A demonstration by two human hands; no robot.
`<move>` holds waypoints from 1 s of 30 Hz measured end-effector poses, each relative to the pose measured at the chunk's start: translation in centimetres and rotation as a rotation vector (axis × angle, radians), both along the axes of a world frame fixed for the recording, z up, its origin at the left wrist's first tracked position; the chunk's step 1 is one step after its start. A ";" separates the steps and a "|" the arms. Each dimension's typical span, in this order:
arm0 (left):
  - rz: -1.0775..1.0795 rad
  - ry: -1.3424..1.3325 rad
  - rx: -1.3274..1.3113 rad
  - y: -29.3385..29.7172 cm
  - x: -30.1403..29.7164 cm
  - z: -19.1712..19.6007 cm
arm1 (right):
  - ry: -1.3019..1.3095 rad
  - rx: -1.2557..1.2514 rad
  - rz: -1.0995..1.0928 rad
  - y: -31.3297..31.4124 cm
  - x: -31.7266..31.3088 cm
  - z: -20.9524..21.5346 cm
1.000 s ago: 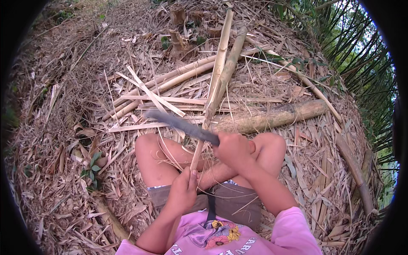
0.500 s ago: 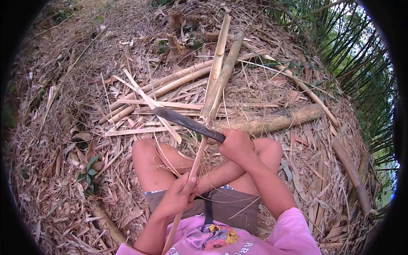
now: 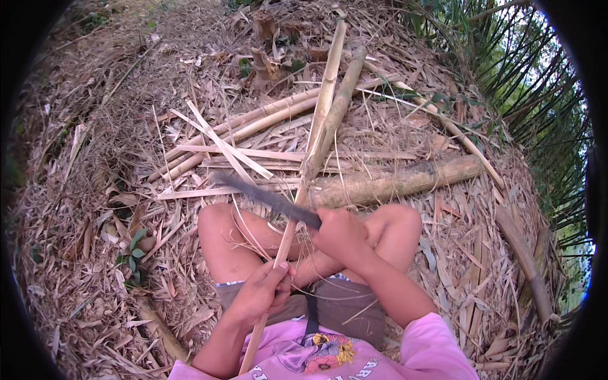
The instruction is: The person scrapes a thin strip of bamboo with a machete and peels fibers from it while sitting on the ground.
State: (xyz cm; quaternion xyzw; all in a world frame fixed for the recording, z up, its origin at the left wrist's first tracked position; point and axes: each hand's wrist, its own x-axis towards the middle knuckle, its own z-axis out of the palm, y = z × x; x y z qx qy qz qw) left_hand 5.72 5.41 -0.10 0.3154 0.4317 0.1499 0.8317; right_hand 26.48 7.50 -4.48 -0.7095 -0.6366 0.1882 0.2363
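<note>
My right hand is closed round the grip of a dark-bladed machete, its blade slanting up to the left and slightly blurred. The blade lies across a long pale bamboo strip. Lower down, my left hand grips this strip, whose near end runs down against my shirt. Toward its far end the strip meets split bamboo pieces that point away from me; the blade partly hides where they meet. Thin shavings hang over my crossed legs.
A thick bamboo pole lies crosswise just beyond my knees. Several split slats and two thinner poles lie left of centre. Cut stumps stand farther off. Dry leaves cover the ground, and bamboo stalks rise at right.
The machete and my right hand have moved nearer to me and to the left along the strip. One loose slat has shifted among the others at left.
</note>
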 end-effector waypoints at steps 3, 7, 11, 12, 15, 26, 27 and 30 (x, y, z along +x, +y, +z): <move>0.042 0.114 0.077 0.3 0.1 -0.4 | -0.219 0.149 0.137 -1.6 -0.7 -0.9; -0.022 0.180 0.306 -0.8 -0.4 -1.3 | -0.313 0.298 0.225 -0.8 1.4 -2.4; -0.060 0.186 0.300 -1.7 -0.1 -1.9 | -0.486 0.033 -0.060 4.2 5.4 -3.2; -0.036 0.145 0.200 -0.9 0.6 -1.7 | -0.472 0.101 -0.059 4.6 5.5 -2.7; -0.019 0.161 0.118 -0.6 0.5 -1.2 | -0.386 0.151 -0.090 2.5 3.7 -2.5; -0.027 -0.070 -0.078 0.2 0.2 0.1 | 0.142 -0.312 0.046 3.2 5.4 0.0; -0.035 -0.021 -0.003 0.0 0.4 0.1 | 0.196 -0.308 0.043 3.2 5.3 0.6; -0.033 0.110 0.184 -0.2 0.8 -0.1 | -0.275 0.136 0.055 1.8 4.1 1.0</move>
